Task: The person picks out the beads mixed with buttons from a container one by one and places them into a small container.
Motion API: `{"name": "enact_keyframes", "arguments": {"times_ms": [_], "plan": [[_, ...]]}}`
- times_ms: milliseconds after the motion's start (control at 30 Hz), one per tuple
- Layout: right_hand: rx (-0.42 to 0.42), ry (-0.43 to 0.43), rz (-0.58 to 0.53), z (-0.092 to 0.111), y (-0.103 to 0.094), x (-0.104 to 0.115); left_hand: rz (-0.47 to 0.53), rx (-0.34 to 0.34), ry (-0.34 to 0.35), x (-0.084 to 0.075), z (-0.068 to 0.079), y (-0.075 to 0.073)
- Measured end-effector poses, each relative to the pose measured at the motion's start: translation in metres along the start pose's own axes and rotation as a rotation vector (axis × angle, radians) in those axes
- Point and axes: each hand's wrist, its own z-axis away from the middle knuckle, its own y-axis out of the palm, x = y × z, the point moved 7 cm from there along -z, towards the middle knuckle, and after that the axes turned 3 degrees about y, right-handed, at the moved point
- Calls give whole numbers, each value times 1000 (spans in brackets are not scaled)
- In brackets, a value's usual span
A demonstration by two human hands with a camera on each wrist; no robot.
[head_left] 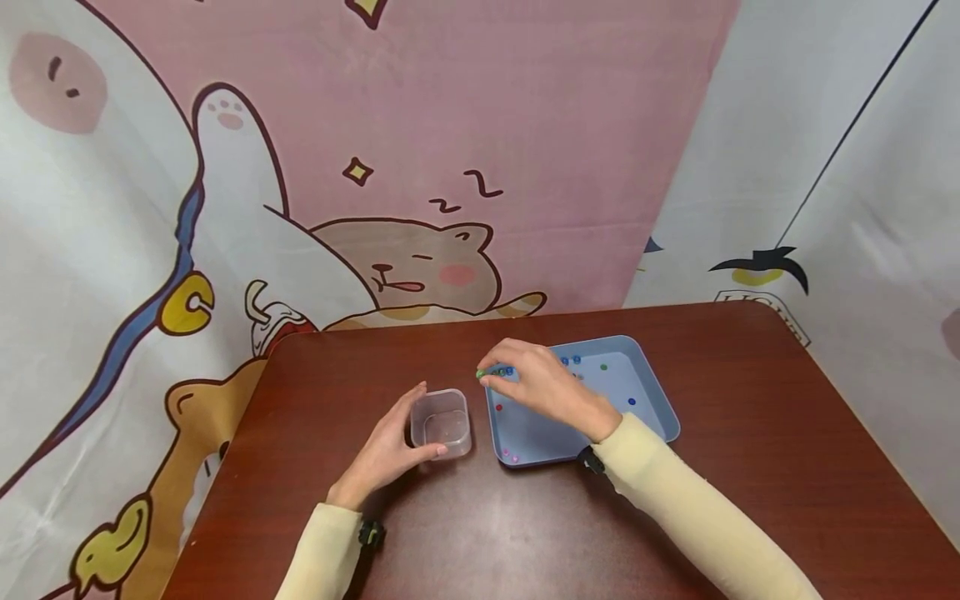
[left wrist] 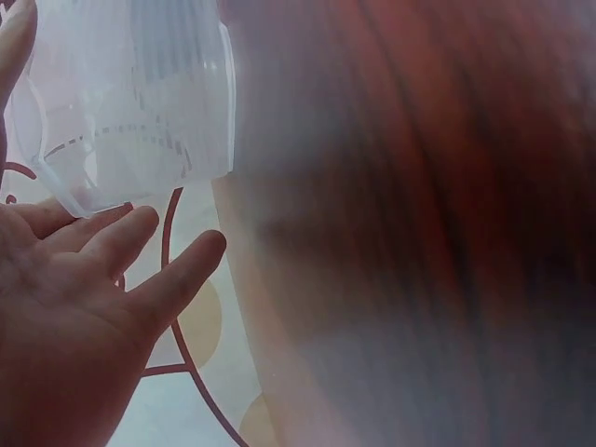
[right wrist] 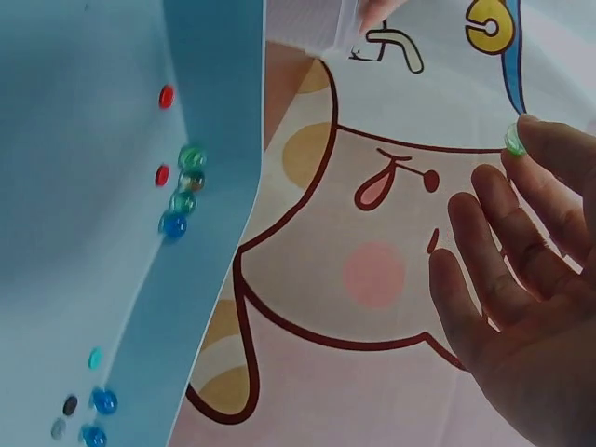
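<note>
My left hand [head_left: 390,446] grips a small clear plastic container [head_left: 441,427] on the table, thumb on its near side and fingers round its far side. In the left wrist view the container [left wrist: 130,102] rises beside the spread fingers. My right hand [head_left: 543,379] pinches a green marble [right wrist: 514,140] between thumb and index finger, the other fingers held apart. That hand is over the left edge of a blue tray [head_left: 543,454], a little above and right of the container. Along the tray's far wall, blue marbles [right wrist: 173,224] and green marbles [right wrist: 191,156] lie.
The tray also holds small red discs [right wrist: 166,97], pink pieces [head_left: 514,459] and a dark blue piece [head_left: 632,402]. Both stand on a brown wooden table [head_left: 360,358]. A printed cartoon cloth [head_left: 525,150] hangs behind the table's far edge.
</note>
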Motion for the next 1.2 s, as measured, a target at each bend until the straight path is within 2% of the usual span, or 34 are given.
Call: {"name": "enact_keyframes", "arguments": {"times_ms": [267, 600, 867, 1200], "plan": [[-78, -58, 20, 12, 11, 12, -25, -8, 27, -2, -1, 1], [-150, -91, 8, 24, 39, 20, -16, 9, 6, -4, -1, 0], [-150, -83, 69, 26, 63, 21, -10, 10, 2, -4, -2, -1], [-142, -63, 116, 25, 77, 14, -19, 12, -2, -4, -2, -1]]}}
